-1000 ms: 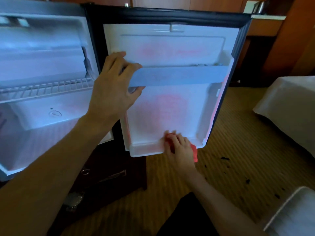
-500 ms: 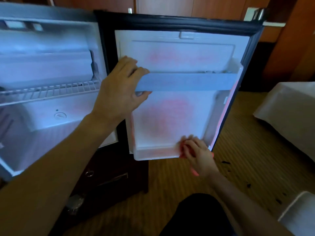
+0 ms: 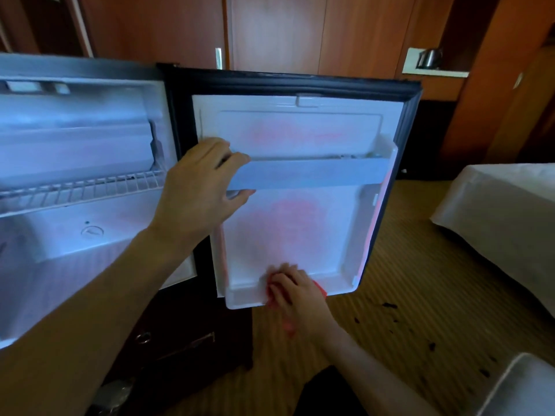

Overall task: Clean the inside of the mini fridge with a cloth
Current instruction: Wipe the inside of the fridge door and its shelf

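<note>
- Wooden wall panels (image 3: 360, 34) and a striped carpet (image 3: 405, 295) frame the scene, with the mini fridge (image 3: 75, 181) standing open at nine o'clock.
- At about six o'clock, the right hand (image 3: 295, 294) is laid over a red cloth (image 3: 274, 291), which is pressed against the lower lip of the fridge door (image 3: 300, 223); the fingers are seen only blurred, so whether they are curled round the cloth or lying flat on it cannot be told.
- Only small patches of the cloth are shown around the fingers and below the palm.
- Near the centre, the left hand (image 3: 201, 190) is closed on the left end of the door shelf rail (image 3: 309, 174), fingers over the top edge and thumb hooked under it.
- A pink tint is seen on the white door liner above and below the rail.
- A wire shelf (image 3: 81, 187) is set across the fridge cavity at nine o'clock.
- Dark specks (image 3: 390, 306) are scattered on the carpet at four o'clock.
- White bedding (image 3: 504, 211) is seen at three o'clock, and a metal kettle (image 3: 431, 57) on a ledge at one o'clock.
</note>
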